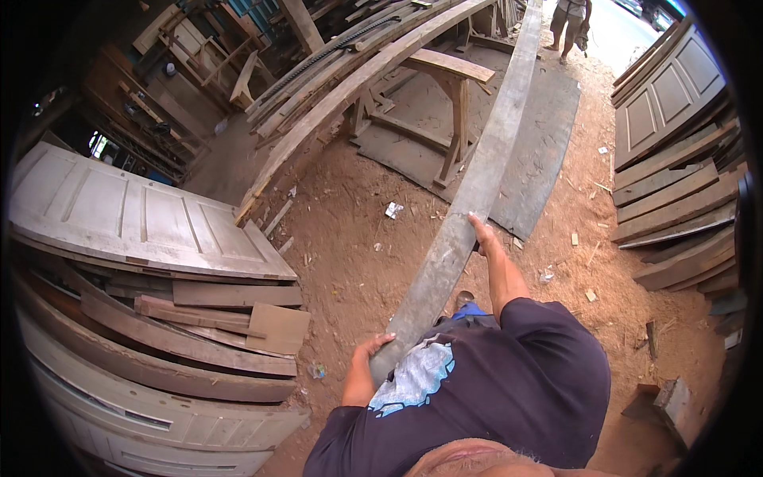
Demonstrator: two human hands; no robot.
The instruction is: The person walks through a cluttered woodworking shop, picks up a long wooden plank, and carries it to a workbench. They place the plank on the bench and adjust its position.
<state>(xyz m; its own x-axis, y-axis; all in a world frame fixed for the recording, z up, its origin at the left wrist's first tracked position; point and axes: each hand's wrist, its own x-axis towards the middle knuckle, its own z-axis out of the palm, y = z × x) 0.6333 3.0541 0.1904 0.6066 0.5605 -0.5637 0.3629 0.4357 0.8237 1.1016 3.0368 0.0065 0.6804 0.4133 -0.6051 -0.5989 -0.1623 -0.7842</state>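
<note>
A long grey-brown wooden plank (465, 211) runs from against my body away to the far top edge of the head view. Near its close end, my left hand (373, 345) grips the left edge, with the thumb on top and the other fingers hidden beneath. Farther along, my right hand (480, 232) holds the right edge; its fingertips show on the upper face and the rest of the grip is partly hidden. The plank's near end lies by my dark shirt, over the sandy floor.
A wooden trestle (457, 103) stands left of the plank's far part, beside stacked long boards (350, 91). Panelled doors (143, 211) and planks pile up at left; another door (671, 91) and boards (675, 211) line the right. A person (568, 28) stands far ahead.
</note>
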